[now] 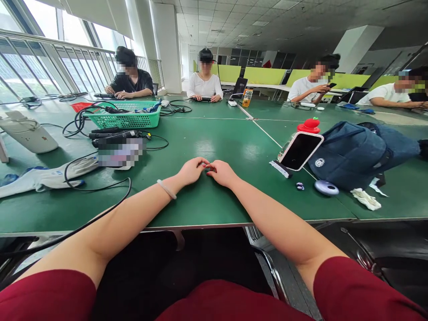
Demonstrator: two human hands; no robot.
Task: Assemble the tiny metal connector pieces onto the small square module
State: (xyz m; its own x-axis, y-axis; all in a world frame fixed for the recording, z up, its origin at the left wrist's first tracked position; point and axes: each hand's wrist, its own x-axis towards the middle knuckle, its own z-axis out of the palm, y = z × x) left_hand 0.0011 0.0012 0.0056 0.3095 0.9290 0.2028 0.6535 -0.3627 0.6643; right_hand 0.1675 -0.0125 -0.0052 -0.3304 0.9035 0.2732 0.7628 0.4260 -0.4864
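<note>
In the middle of the green table (187,207), my left hand (193,170) and my right hand (223,173) meet at the fingertips. The fingers of both are curled in, and no object shows in or between them. A pale bracelet (166,189) circles my left wrist. Left of my left hand are a partly blurred item (122,154) and a white work glove (50,178) with blue on it. To the right of my right hand, a phone (300,150) leans upright with a dark screen.
A green basket (125,118) of cables stands at the back left, near a white device (30,133). A black cable (129,191) crosses my left forearm. A blue backpack (357,151), a purple round case (326,188) and crumpled tissue (366,199) lie right. Several people sit across the table.
</note>
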